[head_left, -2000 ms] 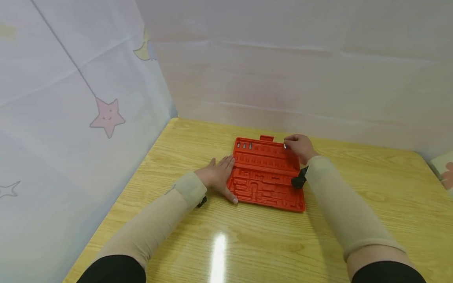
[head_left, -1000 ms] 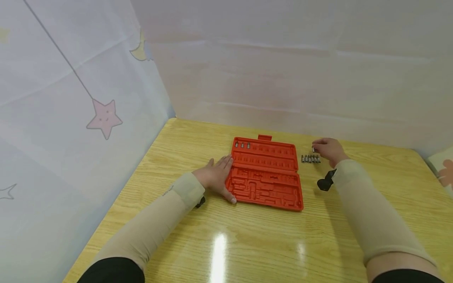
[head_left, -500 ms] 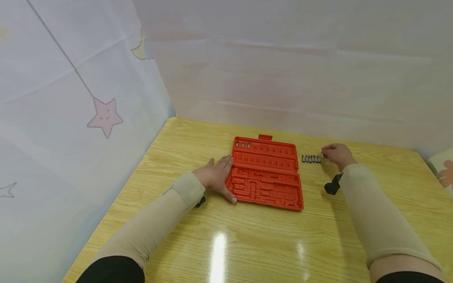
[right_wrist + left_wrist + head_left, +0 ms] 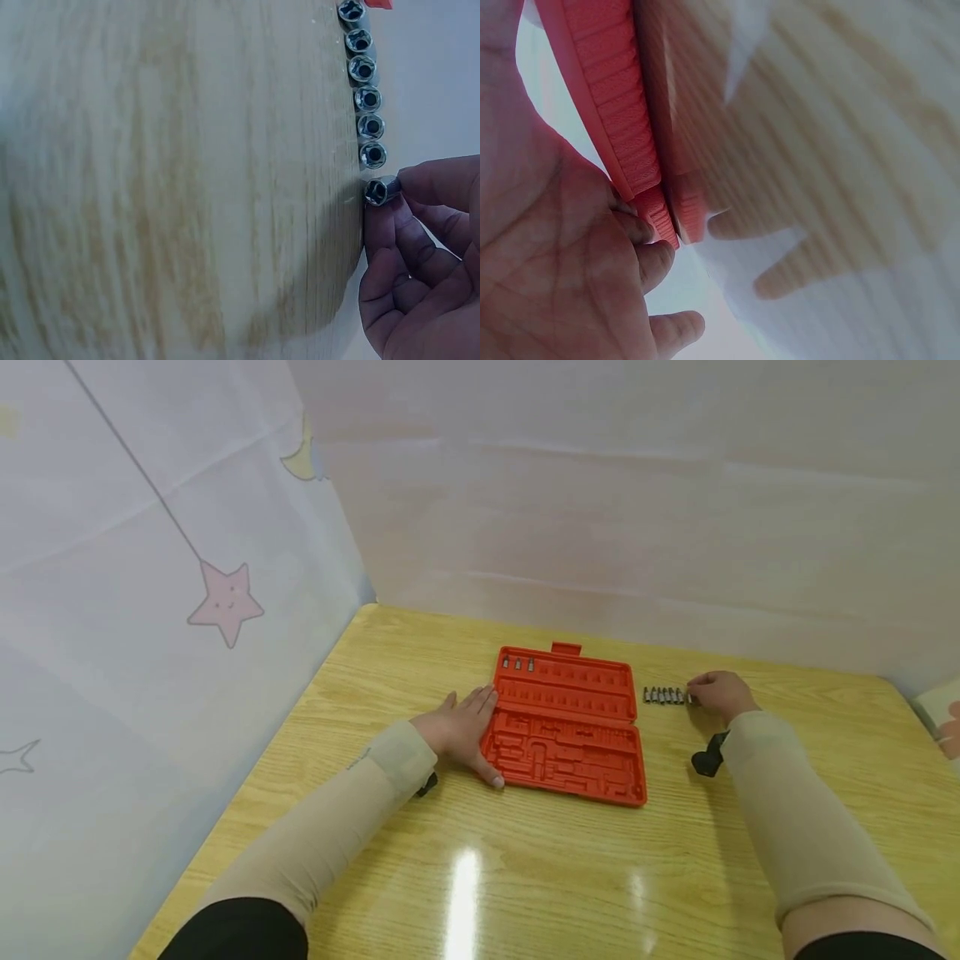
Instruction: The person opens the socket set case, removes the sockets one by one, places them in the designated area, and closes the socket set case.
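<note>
An open red case (image 4: 562, 693) lies flat on the table, with three small metal pieces (image 4: 518, 664) in its top row at the left. My left hand (image 4: 467, 731) rests against the case's left edge, fingers spread; the left wrist view shows the fingers (image 4: 656, 262) beside the red side wall (image 4: 615, 97). To the right of the case, my right hand (image 4: 723, 693) pinches a small metal socket (image 4: 381, 190) between thumb and finger. That socket is at the near end of a row of several similar sockets (image 4: 368, 98), a small gap apart from them.
The wooden table (image 4: 570, 877) meets a pale cloth backdrop (image 4: 600, 527) at the back and another with a pink star (image 4: 226, 602) at the left. A cushion-like patterned object (image 4: 947, 718) shows at the far right edge.
My right hand has moved from the case's top right corner to the right, still pinching a small metal piece, and come down at the end of the row. My left hand has stayed put.
</note>
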Available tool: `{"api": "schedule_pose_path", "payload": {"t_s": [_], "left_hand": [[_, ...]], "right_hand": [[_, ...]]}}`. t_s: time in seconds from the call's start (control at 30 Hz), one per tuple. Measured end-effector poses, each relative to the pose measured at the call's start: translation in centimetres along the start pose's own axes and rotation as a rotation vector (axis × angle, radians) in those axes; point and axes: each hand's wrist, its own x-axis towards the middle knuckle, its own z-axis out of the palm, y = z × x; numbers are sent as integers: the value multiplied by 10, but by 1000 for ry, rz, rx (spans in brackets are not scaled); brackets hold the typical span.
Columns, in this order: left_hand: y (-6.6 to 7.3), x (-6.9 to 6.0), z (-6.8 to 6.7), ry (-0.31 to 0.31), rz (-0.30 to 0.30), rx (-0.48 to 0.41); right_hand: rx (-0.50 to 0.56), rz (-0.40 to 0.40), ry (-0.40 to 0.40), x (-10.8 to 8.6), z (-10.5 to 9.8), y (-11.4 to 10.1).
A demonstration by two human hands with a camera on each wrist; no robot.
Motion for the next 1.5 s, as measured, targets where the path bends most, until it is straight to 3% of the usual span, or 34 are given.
{"api": "schedule_pose_path", "payload": {"t_s": [0.97, 1.3, 1.5], "left_hand": [[0, 1, -2, 12, 0, -6], [-1, 0, 0, 11, 2, -1], [0, -1, 1, 10, -1, -9]], "right_hand": [[-130, -17, 36, -1, -1, 2], [-54, -11, 25, -4, -5, -4], [25, -59, 28, 2, 8, -32]]}}
